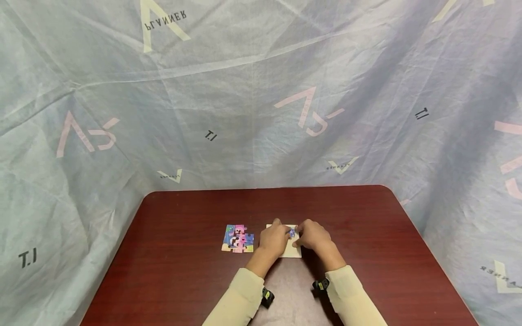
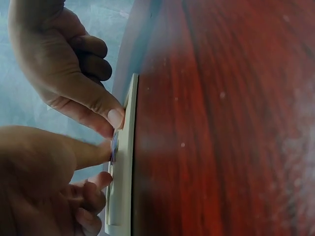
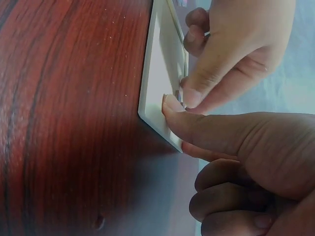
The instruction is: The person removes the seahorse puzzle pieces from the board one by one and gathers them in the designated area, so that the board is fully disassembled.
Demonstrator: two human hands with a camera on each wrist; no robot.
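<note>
A small cream puzzle board [image 1: 292, 252] lies on the table with both hands over its upper part. A blue puzzle piece [image 1: 292, 232] shows between the fingertips, its far side covered. My left hand [image 1: 274, 238] pinches at this piece with thumb and index finger. From the other side my right hand [image 1: 316, 234] grips at the same spot, its index fingertip by the piece and its thumb [image 3: 173, 105] low against the board. Seen edge-on in the left wrist view, the piece [image 2: 114, 147] sits close over the board.
Left of the board, a group of joined puzzle pieces [image 1: 238, 239] in pink and blue lies on the dark red wooden table [image 1: 183, 271]. Pale printed cloth [image 1: 253, 104] hangs behind and beside the table. Black wrist cameras [image 1: 267, 297] sit at both cuffs.
</note>
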